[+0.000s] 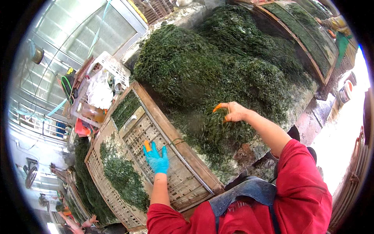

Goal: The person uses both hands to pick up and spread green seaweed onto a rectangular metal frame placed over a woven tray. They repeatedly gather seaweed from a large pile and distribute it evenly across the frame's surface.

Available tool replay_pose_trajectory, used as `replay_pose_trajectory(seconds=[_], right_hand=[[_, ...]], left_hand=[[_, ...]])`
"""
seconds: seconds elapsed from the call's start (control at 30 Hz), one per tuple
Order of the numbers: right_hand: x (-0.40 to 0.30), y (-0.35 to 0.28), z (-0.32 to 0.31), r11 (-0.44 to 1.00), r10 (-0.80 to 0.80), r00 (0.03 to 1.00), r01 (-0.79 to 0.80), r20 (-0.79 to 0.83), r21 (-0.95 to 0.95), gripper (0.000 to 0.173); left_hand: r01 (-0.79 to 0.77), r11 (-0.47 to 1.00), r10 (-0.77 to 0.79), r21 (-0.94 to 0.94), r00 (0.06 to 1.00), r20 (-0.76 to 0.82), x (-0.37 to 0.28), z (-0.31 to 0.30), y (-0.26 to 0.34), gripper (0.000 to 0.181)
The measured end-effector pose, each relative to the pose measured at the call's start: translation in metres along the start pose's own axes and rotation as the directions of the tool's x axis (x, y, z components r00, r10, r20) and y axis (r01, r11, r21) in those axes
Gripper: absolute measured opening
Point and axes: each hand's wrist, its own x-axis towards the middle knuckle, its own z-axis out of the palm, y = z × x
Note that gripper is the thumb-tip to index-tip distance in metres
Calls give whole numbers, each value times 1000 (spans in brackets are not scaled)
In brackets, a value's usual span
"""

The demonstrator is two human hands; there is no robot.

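My left hand [157, 159], in a blue glove with an orange finger cot, is spread over a wooden frame [187, 152] with a woven slatted mesh and a metal bar; whether it touches the mesh is unclear. My right hand [233, 112], bare but for orange finger cots, reaches over the near part of a large heap of green seaweed [187, 61]. Its fingers are apart and curved; a few strands may cling to them. Inside the frame, a strip of seaweed [126, 110] lies at the far end, and a loose seaweed pile [124, 175] rests on the left part.
A white plastic basket [115, 65] and a jar of brown liquid [93, 112] stand beyond the frame's far left corner. Another person's gloved arm [336, 25] is over a seaweed-filled frame [306, 44] at upper right. Another person's hands [90, 220] show at lower left. A bucket [345, 91] stands right.
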Motion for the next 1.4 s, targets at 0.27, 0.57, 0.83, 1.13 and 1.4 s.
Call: replay_pose_trajectory(seconds=[0.27,0.57,0.83,1.13,1.4], right_hand=[[87,51,-12,874,410,902,-431,-137,-224,113],[145,5,20,792,516,843,-537,-152,-288,88],[96,-4,34,889,290,953,-301,-84,-344,74],[-6,-130,-70,945,64,930,60,-362,321,71],[-84,-260,-243,909,-240,546,416,-803,11,49]], left_hand=[[-65,992,65,107,998,6,6,5,-5,64],[-58,998,58,4,998,-7,2,3,-8,66],[27,998,-30,58,998,48,1,-7,1,63],[26,999,-27,31,999,47,1,-8,-8,69],[38,999,-38,6,993,111,-4,-17,-5,74]])
